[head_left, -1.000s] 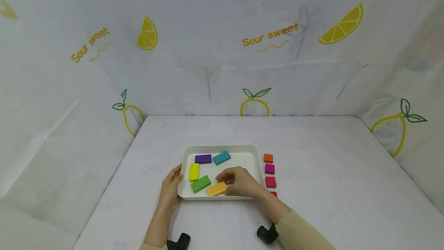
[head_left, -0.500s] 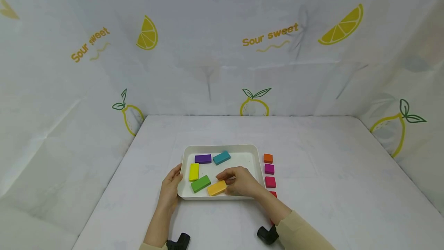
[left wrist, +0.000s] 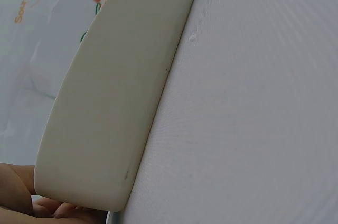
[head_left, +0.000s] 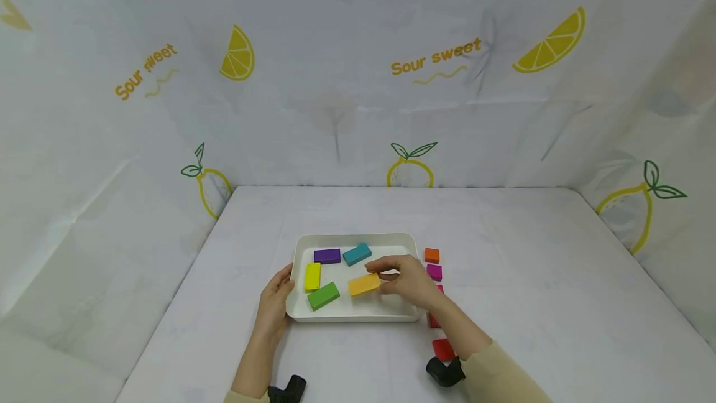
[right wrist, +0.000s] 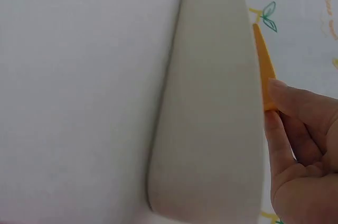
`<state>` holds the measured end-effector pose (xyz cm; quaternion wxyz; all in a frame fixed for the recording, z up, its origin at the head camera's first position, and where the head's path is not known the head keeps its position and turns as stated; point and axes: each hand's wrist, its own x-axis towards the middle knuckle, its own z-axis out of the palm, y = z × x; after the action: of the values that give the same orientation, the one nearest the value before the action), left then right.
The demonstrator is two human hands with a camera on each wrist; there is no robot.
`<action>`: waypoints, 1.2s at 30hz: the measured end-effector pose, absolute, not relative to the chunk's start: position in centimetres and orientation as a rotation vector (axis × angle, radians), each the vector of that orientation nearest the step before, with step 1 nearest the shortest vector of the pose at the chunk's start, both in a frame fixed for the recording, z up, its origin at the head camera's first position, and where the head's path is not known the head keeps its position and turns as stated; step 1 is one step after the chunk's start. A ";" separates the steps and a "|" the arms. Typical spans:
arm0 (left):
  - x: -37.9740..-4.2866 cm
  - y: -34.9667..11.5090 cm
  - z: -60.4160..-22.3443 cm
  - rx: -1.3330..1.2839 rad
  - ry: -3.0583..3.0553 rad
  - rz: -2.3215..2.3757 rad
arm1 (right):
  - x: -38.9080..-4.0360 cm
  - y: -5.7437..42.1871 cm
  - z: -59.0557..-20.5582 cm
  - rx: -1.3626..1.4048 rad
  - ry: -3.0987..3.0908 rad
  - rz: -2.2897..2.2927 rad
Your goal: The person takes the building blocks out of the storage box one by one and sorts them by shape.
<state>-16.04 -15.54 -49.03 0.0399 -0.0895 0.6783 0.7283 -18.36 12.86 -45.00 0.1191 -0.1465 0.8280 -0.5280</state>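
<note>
My right hand (head_left: 411, 280) pinches an orange-yellow rectangular block (head_left: 364, 284) by its right end, over the middle of a white tray (head_left: 391, 310). In the right wrist view the same block (right wrist: 265, 71) shows above the tray's wall, thumb and fingertips on its near end. My left hand (head_left: 274, 302) grips the tray's left side; in the left wrist view its fingers (left wrist: 16, 187) wrap the tray's end. Inside the tray lie a purple block (head_left: 327, 256), a teal block (head_left: 357, 254), a yellow block (head_left: 312, 277) and a green block (head_left: 323, 296).
Right of the tray several blocks stand in a column: an orange block (head_left: 432, 255), a magenta block (head_left: 434, 272) and red ones, the nearest red block (head_left: 444, 349) beside my right wrist. A white cloth (head_left: 531, 278) covers the table; a lemon-print sheet (head_left: 313, 123) hangs behind.
My right hand has lifted the orange-yellow block from the tray's front and moved it back and to the right. More red blocks now show beside the forearm. The left hand stays put.
</note>
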 end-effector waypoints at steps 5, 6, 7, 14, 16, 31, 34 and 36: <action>-16.0 -15.5 -49.0 -0.273 2.068 2.244 | -18.8 16.2 -43.4 -0.350 2.461 -1.632; -16.0 -15.5 -49.0 -0.273 2.064 2.246 | -18.9 17.0 -43.1 -0.326 2.480 -1.637; -16.0 -15.5 -48.9 -0.273 2.060 2.249 | -19.1 17.8 -42.8 -0.306 2.495 -1.649; -16.1 -15.6 -48.9 -0.295 2.069 2.237 | -20.1 23.3 -42.8 -0.200 2.636 -1.649; -16.0 -15.6 -49.0 -0.307 2.078 2.222 | -20.2 24.6 -43.2 -0.168 2.692 -1.610; -15.9 -15.6 -49.1 -0.285 2.097 2.215 | -20.1 30.3 -46.4 0.064 2.765 -1.475; -15.9 -15.6 -49.1 -0.291 2.092 2.214 | -20.3 30.6 -47.1 0.083 2.752 -1.457; -15.9 -15.6 -49.1 -0.300 2.091 2.211 | -20.4 30.6 -47.6 0.096 2.738 -1.455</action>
<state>-15.87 -15.55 -49.08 0.0418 -0.0982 0.6833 0.7223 -20.36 30.64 -47.56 0.0198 0.0310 0.8825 -0.4689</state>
